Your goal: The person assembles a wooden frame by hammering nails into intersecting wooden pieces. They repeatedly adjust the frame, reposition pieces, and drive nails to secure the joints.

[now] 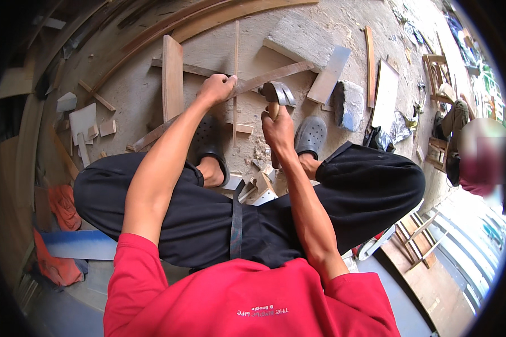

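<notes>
My left hand (216,89) is closed around a long narrow wooden strip (281,73) that runs slantwise across the dusty concrete floor, from lower left to upper right. My right hand (278,128) grips the wooden handle of a claw hammer (277,92), whose metal head hovers just over the strip, a little to the right of my left hand. I am squatting in black trousers, with grey perforated clogs (311,135) on both feet just below the strip. A thin upright stick (235,67) crosses the strip between my hands.
Offcuts lie all around: a plank (172,76) upper left, flat boards (328,74) and a stone block (349,104) upper right, small blocks (84,126) at left, curved wooden rails (168,25) at the top. Another person (472,149) sits at the right.
</notes>
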`<state>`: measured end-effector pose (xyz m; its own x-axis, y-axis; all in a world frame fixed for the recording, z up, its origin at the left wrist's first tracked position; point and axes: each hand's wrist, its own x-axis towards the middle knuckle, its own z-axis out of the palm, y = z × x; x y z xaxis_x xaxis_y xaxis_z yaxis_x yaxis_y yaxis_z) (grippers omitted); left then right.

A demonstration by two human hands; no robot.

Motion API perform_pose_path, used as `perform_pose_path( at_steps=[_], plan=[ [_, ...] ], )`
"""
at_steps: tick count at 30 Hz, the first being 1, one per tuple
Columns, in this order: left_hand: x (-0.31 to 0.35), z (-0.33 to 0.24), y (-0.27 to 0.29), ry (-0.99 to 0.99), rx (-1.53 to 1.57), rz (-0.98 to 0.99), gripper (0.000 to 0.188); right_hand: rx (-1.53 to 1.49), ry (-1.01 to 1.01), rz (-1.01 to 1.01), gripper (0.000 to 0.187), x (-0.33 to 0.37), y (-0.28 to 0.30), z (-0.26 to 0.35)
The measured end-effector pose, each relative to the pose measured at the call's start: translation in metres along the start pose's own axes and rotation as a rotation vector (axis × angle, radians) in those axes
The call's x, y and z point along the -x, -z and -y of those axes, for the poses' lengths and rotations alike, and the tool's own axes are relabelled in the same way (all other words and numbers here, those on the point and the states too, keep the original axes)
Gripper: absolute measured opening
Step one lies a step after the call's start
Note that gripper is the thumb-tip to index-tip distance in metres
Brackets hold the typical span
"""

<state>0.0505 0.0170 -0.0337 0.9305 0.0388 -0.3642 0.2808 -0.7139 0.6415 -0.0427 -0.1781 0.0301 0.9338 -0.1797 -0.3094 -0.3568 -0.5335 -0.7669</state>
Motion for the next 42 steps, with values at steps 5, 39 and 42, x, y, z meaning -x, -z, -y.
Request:
perform_pose_path(
  at_steps=[5,39,42],
  plan=[
    [-0.014,-0.005,0.005,0.166,-0.019,0.167,0.056,-0.068,-0.041,-0.005,0.025,0.004,-0.007,-0.012],
    [-0.008,0.011,-0.006,0.059,0.119,0.027,0.050,0.011,0.003,0.074,0.036,0.007,-0.014,-0.014],
    [-0.010,0.014,-0.006,0.045,0.123,0.028,0.050,0.056,0.104,0.036,0.035,0.008,-0.016,-0.016]
  ],
)
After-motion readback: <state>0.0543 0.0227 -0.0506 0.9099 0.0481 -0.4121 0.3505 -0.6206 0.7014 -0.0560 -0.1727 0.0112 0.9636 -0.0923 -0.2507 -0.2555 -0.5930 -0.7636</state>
